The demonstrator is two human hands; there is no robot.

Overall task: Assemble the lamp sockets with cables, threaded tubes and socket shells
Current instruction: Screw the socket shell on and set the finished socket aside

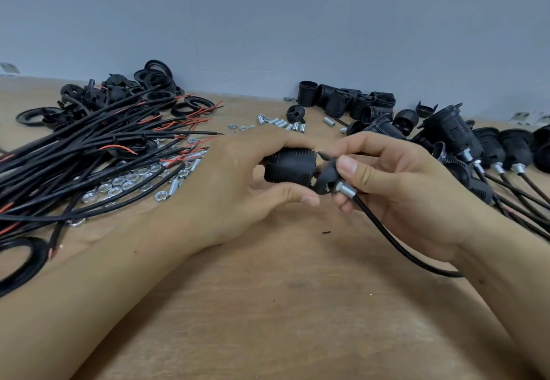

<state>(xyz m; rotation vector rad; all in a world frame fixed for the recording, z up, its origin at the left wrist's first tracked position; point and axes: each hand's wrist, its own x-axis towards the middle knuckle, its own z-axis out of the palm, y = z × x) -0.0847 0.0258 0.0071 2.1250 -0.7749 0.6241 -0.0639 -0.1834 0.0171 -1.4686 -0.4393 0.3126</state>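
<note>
Above the middle of the wooden table (282,290), my left hand (235,189) grips a black ribbed socket shell (288,166), lying sideways. Just right of it, my right hand (398,189) pinches a black socket cap (326,178) with a silver threaded tube (345,190) sticking out of it. A black cable (395,245) runs from the tube down past my right wrist. The cap sits against the shell's right end; I cannot tell whether they are joined.
A bundle of black cables with red leads (98,147) lies at the left, with black rings (154,79) behind and silver nuts (128,183) beside. Loose threaded tubes (282,125) and shells (351,101) sit at the back. Assembled sockets with cables (482,150) crowd the right.
</note>
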